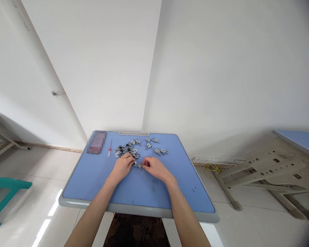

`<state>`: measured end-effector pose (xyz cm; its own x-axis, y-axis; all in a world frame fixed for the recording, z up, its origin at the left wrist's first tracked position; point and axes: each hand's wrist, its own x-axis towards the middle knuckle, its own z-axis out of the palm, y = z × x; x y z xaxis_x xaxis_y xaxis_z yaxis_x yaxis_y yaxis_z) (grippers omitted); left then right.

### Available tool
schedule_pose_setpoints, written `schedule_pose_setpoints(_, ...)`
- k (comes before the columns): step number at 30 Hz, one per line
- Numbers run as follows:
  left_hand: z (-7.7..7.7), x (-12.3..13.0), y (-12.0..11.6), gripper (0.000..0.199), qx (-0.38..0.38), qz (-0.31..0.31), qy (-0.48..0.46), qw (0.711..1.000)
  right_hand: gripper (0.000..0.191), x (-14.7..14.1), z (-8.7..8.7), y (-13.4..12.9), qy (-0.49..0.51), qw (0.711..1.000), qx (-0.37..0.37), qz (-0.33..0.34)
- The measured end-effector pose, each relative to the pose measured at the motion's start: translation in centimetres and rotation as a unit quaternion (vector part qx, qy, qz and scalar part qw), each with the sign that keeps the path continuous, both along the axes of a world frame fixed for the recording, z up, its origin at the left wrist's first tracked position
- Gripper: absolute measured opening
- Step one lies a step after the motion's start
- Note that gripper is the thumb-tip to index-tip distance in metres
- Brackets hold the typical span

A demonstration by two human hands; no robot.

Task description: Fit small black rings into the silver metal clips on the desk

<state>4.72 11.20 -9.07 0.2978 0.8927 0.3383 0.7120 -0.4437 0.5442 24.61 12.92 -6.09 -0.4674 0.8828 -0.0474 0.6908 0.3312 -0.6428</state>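
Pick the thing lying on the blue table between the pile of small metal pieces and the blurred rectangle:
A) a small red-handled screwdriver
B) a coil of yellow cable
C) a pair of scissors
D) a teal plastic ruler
A. A small screwdriver with a red handle lies on the blue table, just beside the pile of metal parts.

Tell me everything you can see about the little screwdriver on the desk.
The small screwdriver has a thin metal shaft and a red handle with a pale end. It lies flat on the blue tabletop, shaft pointing toward the far edge, slightly slanted. It sits between a pixelated flat rectangular object and a pile of metal fittings, apart from both. Only the tabletop appears to touch it.
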Motion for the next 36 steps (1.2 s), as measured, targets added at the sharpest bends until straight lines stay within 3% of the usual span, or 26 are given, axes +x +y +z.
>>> schedule_pose_setpoints(8,0.7,0.5,-1.0,0.021,0.042,-0.029,-0.008,0.999,0.007,0.0,-0.2,0.0,0.0,1.0,0.009,0.0)
schedule_pose_setpoints(14,0.5,0.6,-0.7,0.012,0.014,-0.047,-0.018,0.999,0.006,0.0,-0.5,0.1,-0.007,1.0,0.016,-0.002)
schedule_pose_setpoints(21,1.0,0.1,-0.1,0.013,-0.009,0.006,-0.124,0.992,0.007,-0.1,-0.6,0.1,-0.013,1.0,0.015,-0.004)
schedule_pose_setpoints(30,0.4,-0.4,0.1,0.014,-0.01,0.047,-0.054,0.997,0.009,0.1,-0.5,0.2,-0.013,1.0,0.015,0.0)
schedule_pose_setpoints(36,0.5,-0.6,0.1,0.017,-0.002,0.048,-0.017,0.999,0.008,0.4,-1.0,0.7,-0.035,0.997,0.052,-0.042)
